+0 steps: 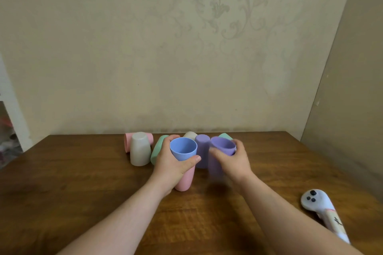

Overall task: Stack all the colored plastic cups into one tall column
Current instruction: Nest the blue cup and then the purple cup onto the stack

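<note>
Blue cup (183,148) sits nested in a pink cup (185,180), left hand (173,163) wrapped round both. Right hand (232,161) grips a blurry purple cup (223,146) just beside. Next it probably drops into blue, lined up straight.

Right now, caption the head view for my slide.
Left hand holds blue cup nested in pink cup; right hand brings purple cup.
</note>
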### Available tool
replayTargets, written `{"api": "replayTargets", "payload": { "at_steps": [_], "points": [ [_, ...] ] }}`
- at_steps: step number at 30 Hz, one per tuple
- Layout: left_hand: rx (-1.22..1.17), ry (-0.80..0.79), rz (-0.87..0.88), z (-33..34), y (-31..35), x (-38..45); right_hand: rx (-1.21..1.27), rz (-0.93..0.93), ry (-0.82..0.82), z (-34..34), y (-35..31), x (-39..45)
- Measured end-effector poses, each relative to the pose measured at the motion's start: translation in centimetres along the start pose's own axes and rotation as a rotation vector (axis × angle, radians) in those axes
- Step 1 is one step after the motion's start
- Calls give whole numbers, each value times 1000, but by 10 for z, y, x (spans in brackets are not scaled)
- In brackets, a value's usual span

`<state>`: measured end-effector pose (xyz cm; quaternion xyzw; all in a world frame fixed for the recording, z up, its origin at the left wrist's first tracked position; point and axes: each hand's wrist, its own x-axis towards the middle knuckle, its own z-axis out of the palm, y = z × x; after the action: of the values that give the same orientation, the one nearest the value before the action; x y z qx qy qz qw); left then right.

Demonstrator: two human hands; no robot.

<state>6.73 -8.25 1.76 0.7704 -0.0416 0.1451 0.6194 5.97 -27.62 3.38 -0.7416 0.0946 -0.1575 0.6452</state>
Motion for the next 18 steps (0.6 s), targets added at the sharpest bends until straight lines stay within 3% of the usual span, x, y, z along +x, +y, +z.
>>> {"api": "replayTargets", "payload": {
  "at_steps": [3, 8, 13, 18],
  "points": [
    [20, 21, 18, 1, 2, 0, 182, -150, 54, 8, -47, -5],
    [60, 23, 3, 4, 7, 4, 118, -294, -209, 35, -100, -24],
    [113, 6, 97, 5, 3, 1, -173, -299, -339, 58, -67, -29],
    [-54, 11, 61, 10, -2, 2, -71, -273, -397, 59, -39, -22]
  ]
}}
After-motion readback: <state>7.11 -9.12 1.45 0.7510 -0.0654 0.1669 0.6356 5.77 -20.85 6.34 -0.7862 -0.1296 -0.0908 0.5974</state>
